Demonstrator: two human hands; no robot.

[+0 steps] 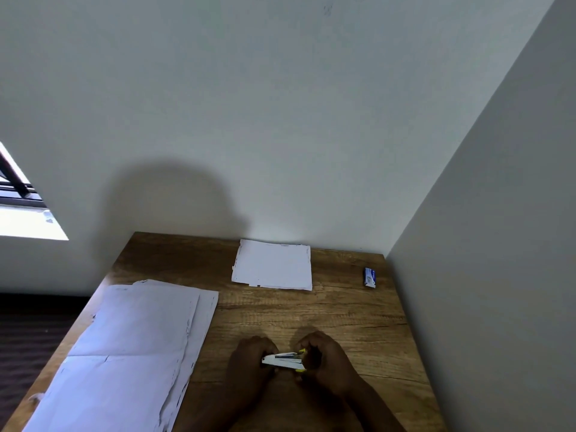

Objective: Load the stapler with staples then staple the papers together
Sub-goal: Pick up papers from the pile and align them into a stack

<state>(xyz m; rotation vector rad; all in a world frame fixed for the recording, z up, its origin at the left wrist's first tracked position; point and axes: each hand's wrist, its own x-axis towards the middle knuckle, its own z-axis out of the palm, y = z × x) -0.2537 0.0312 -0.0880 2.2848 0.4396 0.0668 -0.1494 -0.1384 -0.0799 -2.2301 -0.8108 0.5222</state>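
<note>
Here the stapler [284, 360] sits low in the middle of the view, held between both hands just above the wooden table [343, 322]. It is a small white one with a bit of yellow showing at its right end, and it lies roughly level, pointing left to right. Its top looks slightly lifted from the base, though the gap is too small to be sure of.

The left hand [249, 363] is curled around the stapler's left end, fingers folded over it. The right hand [324, 357] is closed over the right end, fingers bent down onto the yellow part. Both forearms come up from the bottom edge of the view.

To the left, a stack of large white papers [134, 347] lies along the table's left side, the sheets a little fanned and their right edges ragged. Farther back, near the wall [280, 120], a smaller white sheet of paper [272, 265] lies flat, well apart from the hands. At the far right corner of the table, close to the side wall, a small blue and white staple box [369, 277] lies on its own. A rounded shadow [174, 198] falls on the wall behind the table, and a bright window [18, 210] shows at the left edge.
</note>
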